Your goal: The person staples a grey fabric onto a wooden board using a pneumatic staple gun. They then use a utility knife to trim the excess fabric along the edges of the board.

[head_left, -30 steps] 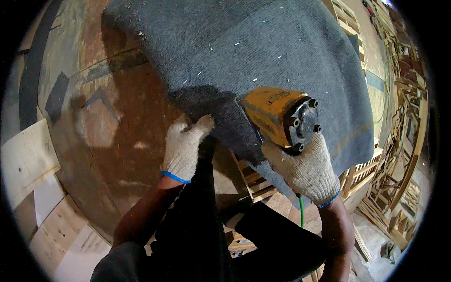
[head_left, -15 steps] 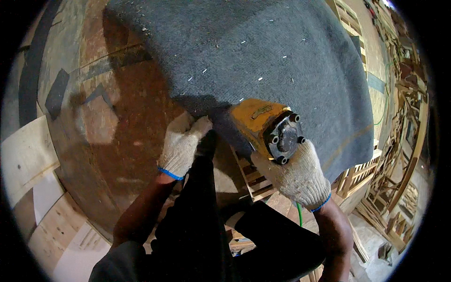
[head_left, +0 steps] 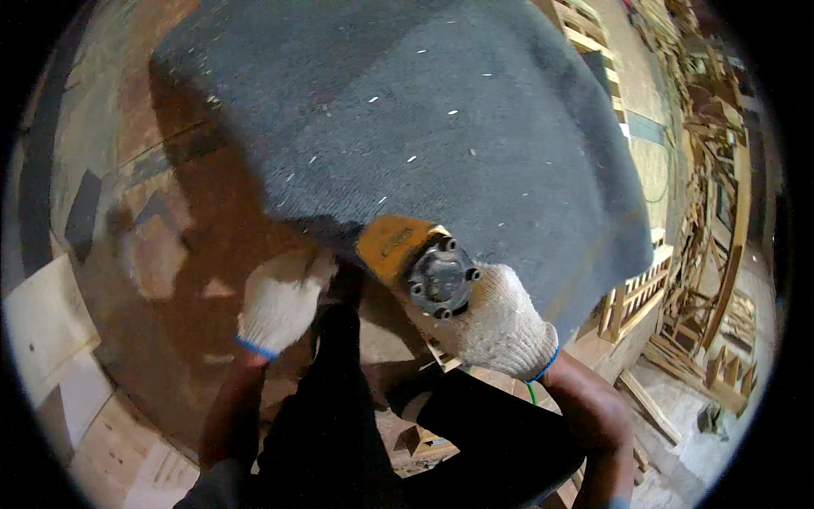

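My right hand (head_left: 500, 327), in a whitish knit glove with a blue cuff, grips a pneumatic staple gun (head_left: 394, 248). The tool has a worn orange-yellow body and a round dark cap with bolts. Its nose end points toward the near edge of a grey felt-like carpet (head_left: 475, 170), where shadow hides the exact contact. My left hand (head_left: 284, 297), gloved alike, is closed at that same edge, left of the tool. Its fingertips are shaded and slightly blurred, pinching the carpet's border. Several small pale staples lie scattered over the carpet.
A worn brown wooden surface (head_left: 212, 271) lies left of the carpet. Slatted pale wood (head_left: 636, 297) shows past its right edge. A green hose (head_left: 532, 392) hangs below my right hand. Timber scraps (head_left: 712, 254) are piled at far right; plywood pieces (head_left: 51, 310) lie at left.
In the picture, both hands, the staple gun and the carpet have shifted left and somewhat down, much of it with the turning view. The right hand keeps hold of the tool.
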The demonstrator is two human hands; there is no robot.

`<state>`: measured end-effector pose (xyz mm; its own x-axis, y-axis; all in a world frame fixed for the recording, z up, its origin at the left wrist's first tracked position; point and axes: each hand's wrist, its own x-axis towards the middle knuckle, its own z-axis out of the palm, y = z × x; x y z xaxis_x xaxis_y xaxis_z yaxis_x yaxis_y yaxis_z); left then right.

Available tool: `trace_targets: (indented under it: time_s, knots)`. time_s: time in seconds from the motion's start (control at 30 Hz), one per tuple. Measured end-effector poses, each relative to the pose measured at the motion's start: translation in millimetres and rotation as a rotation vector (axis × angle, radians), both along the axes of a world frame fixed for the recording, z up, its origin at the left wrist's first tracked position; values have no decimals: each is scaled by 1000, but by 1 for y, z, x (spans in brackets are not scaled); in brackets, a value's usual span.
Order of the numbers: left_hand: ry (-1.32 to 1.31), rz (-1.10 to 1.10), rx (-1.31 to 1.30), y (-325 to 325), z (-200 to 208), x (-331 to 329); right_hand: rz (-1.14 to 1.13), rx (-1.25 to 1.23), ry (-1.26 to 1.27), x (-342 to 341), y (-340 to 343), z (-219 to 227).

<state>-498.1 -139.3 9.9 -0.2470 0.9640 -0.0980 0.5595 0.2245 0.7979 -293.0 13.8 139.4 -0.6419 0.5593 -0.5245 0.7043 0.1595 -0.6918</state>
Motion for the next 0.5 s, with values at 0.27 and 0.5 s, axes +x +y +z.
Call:
trace_targets:
  time_s: [0.27,0.5]
  knots:
    - [147,-551,394,96,56,57,-489,-118,-232,75,28,27]
    - [572,-608,578,214,12,78,-716,-88,-133,112,51,28]
